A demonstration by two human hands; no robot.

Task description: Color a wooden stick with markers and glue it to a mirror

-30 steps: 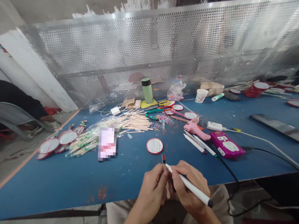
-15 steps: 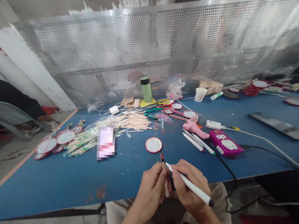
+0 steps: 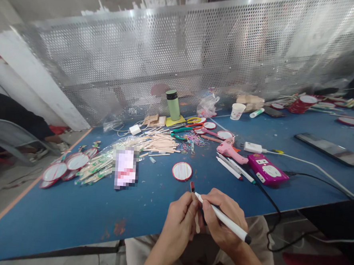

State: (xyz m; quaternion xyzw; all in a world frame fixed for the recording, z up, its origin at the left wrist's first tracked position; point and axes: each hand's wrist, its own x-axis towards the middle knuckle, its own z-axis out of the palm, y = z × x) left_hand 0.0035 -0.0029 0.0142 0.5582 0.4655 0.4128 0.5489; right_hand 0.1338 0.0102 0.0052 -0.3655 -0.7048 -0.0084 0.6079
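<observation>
The left hand [image 3: 180,212] grasps a wooden stick [image 3: 197,222] between thumb and curled fingers, at the near edge of the bench [image 3: 144,210]. The stick is tilted, its upper end clear of the fingers and coloured red, with a dark band below the red. The right hand [image 3: 228,207] grasps a white pen [image 3: 229,222] in a writing grip, the tip directed left at the dark band and the dark rear end pointing down and to the right. Whether the tip touches the stick or lies just beside it cannot be told at this size. Compared with the two earlier pictures, the change is slight: the camera view has shifted a little, while both grips and the layout on the bench match. The red and dark areas show no clear growth. This suggests that marking of the stick is in progress and that a steady left grip remains necessary. A white disc [image 3: 182,171] with a red rim lies flat just beyond the stick, apart from both hands. Spare pens [image 3: 229,168] lie to its right, near a pink glue gun [image 3: 230,151] and a purple box [image 3: 267,170]. Loose sticks [image 3: 162,143] and rubber bands [image 3: 196,141] lie farther back.
</observation>
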